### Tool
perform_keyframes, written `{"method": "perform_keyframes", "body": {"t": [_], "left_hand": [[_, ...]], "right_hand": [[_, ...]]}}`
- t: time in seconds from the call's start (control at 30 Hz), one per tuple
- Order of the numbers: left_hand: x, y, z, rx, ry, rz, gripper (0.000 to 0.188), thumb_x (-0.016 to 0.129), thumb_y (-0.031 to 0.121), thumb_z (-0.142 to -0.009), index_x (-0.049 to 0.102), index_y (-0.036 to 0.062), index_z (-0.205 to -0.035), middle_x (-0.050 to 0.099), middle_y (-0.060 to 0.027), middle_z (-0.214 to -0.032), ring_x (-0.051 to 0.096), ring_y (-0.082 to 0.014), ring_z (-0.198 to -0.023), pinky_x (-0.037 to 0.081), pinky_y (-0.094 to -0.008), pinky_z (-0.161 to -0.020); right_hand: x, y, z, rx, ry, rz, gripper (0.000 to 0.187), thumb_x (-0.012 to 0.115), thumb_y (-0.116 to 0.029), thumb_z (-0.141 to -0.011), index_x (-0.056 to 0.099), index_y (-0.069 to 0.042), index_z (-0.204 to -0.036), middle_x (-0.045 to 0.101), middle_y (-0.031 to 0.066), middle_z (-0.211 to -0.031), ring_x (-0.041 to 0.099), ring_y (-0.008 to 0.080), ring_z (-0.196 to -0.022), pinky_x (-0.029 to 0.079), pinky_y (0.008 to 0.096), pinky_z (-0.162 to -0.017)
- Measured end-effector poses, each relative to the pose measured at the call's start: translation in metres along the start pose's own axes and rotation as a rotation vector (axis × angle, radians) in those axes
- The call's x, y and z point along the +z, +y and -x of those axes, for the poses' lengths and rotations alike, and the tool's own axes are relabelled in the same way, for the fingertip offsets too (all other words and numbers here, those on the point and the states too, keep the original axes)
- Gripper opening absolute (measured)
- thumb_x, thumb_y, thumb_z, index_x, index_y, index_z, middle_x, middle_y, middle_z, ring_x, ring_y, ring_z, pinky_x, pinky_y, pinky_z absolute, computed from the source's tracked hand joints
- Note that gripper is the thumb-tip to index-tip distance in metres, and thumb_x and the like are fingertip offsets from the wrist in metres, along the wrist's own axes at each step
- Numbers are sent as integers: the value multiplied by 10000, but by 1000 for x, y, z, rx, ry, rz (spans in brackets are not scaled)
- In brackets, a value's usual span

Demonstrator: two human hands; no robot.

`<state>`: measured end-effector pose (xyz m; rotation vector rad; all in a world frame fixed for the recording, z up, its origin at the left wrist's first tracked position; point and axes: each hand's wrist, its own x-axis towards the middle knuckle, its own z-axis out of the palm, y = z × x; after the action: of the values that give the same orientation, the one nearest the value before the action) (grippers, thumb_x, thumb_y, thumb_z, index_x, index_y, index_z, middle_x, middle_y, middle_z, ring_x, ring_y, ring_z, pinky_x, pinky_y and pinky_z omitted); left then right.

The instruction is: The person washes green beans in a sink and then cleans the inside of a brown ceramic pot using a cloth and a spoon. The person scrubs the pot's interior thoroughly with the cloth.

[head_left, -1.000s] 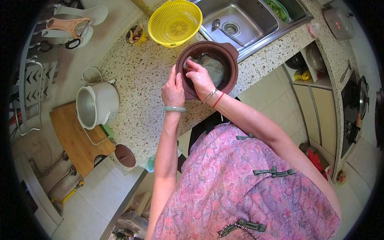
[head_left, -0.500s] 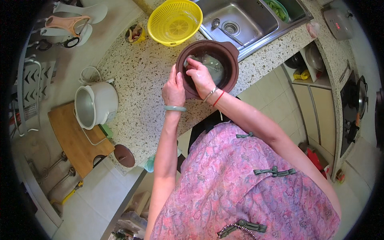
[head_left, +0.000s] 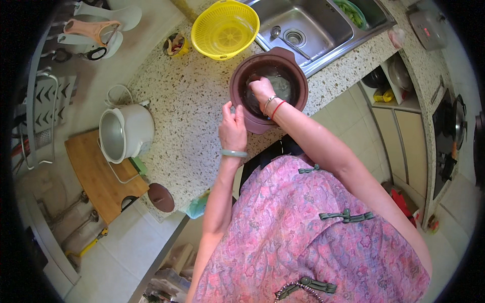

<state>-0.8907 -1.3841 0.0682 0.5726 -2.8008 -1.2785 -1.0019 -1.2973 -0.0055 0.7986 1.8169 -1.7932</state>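
Observation:
A brown clay pot stands on the speckled counter just in front of the sink. Cloudy water lies in it, with something pale that I cannot make out. My right hand reaches down inside the pot, its fingers curled and their tips hidden below it; what they hold, if anything, does not show. Against the pot's left side rests my left hand, fingers extended and thumb apart, at the outer edge of the rim.
Behind the pot stand a yellow colander and a steel sink with a ladle in it. A small yellow cup, a white cooker pot, a wooden board and a brown lid are leftward.
My right hand has gone lower into the pot, and its fingertips have dropped out of sight. My left hand's hold on the pot's side has loosened. The whole view has shifted slightly.

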Motion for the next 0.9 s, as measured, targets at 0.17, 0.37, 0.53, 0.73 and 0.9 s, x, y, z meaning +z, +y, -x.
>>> {"method": "perform_keyframes", "body": {"t": [0.17,0.37,0.53,0.73,0.9], "left_hand": [[-11,12,-46,149,55,-169,369,478,314,-955,546,102,-1249,650,-211,-932,632,-380,-817,488,-430,-671],[-2,3,-54,202,61,-120,311,489,260,-946,578,156,-1225,653,-184,-969,644,-367,-835,506,-417,-683],[-4,10,-43,154,42,-141,325,495,250,-942,567,134,-1237,653,-180,-991,652,-347,-865,508,-401,-711],[-3,11,-36,87,74,-108,334,510,235,-934,563,108,-1239,655,-203,-941,657,-341,-850,503,-398,-703],[-2,7,-35,68,59,-55,336,510,234,-934,563,107,-1241,653,-220,-913,662,-341,-823,498,-402,-676]], "right_hand": [[-2,5,28,-137,-161,-212,480,483,-5,-752,527,50,-1227,594,179,-1171,577,263,-1050,439,327,-892],[-8,-7,71,-260,-282,-207,528,481,63,-756,484,41,-1284,550,99,-1199,542,165,-1055,413,255,-936],[1,4,43,-451,-75,39,532,479,26,-751,471,64,-1281,530,118,-1253,532,198,-1089,395,260,-955],[0,5,33,-236,-216,-214,548,479,39,-739,473,56,-1286,548,122,-1237,490,215,-1160,353,271,-994],[-1,13,63,-361,-241,-166,542,500,48,-744,476,48,-1286,575,91,-1134,510,190,-1119,376,253,-974]]}}
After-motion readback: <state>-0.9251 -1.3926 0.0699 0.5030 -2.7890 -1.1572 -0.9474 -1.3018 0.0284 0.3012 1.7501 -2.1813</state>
